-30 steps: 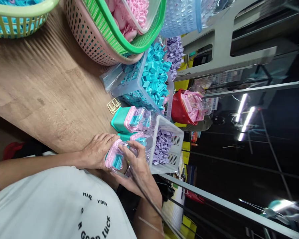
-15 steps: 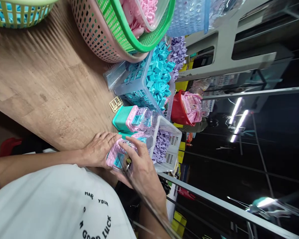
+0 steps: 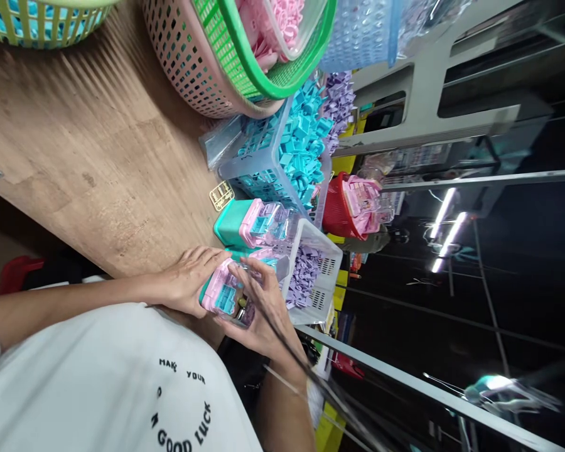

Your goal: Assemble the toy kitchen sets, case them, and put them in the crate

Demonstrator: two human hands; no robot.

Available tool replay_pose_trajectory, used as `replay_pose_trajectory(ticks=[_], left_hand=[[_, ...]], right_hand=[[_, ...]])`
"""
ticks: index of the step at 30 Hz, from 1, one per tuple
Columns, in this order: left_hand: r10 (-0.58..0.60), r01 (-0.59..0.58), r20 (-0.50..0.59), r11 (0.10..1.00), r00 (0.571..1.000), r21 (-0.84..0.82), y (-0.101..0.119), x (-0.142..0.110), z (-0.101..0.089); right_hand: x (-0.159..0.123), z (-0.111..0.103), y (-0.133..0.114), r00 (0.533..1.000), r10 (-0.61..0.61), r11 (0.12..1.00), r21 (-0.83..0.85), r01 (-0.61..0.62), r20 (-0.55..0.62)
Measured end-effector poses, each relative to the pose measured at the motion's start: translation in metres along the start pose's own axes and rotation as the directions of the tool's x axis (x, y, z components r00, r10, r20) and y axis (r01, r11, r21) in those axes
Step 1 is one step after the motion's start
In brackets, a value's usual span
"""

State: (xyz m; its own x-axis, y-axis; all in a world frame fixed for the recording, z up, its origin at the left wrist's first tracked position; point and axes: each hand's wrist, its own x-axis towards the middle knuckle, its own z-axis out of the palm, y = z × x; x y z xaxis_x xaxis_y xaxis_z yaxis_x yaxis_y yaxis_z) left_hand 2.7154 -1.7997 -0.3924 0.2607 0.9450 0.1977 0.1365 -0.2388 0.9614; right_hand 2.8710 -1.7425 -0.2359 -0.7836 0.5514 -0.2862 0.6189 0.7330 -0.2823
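Between my hands is a small toy box with a teal base, pink rim, blue inner parts and a clear cover. My left hand is wrapped round its teal base. My right hand grips the clear cover, thumb and fingers on opposite sides. A dark, blurred strand crosses in front of my right hand. Just beyond stands a similar teal and pink toy box with a clear top. Another one is partly hidden behind my fingers. A gold-coloured flat sprue lies on the wooden table.
Baskets line the table's far side: a clear one of blue parts, a white one of purple parts, and a green basket of pink parts inside a pink one. A red basket stands beyond.
My right fingers have shifted slightly on the clear cover, and more of the toy box's inside shows. Both hands remain on it. The view has moved a little.
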Motion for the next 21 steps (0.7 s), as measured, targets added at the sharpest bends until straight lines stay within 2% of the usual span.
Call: replay_pose_trajectory(ticks=[2,6,11,21], left_hand=[[0.012,-0.007,0.041,0.994,0.999,-0.113,-0.007,-0.002,-0.003],[-0.094,0.109,0.065,0.956,0.993,-0.274,-0.016,-0.001,-0.001],[-0.174,0.163,-0.019,0.95,0.985,-0.265,-0.01,0.008,0.004],[-0.163,0.139,-0.055,0.943,0.985,-0.303,-0.01,0.014,-0.004]], right_hand=[[-0.002,0.001,0.001,1.0,0.005,1.0,0.0,-0.005,-0.004],[-0.005,0.004,0.001,1.0,0.026,1.0,-0.016,-0.026,-0.003],[-0.003,0.001,-0.002,1.0,0.019,1.0,-0.013,-0.019,-0.006],[0.011,-0.012,-0.009,0.996,0.026,0.999,-0.039,-0.023,0.087]])
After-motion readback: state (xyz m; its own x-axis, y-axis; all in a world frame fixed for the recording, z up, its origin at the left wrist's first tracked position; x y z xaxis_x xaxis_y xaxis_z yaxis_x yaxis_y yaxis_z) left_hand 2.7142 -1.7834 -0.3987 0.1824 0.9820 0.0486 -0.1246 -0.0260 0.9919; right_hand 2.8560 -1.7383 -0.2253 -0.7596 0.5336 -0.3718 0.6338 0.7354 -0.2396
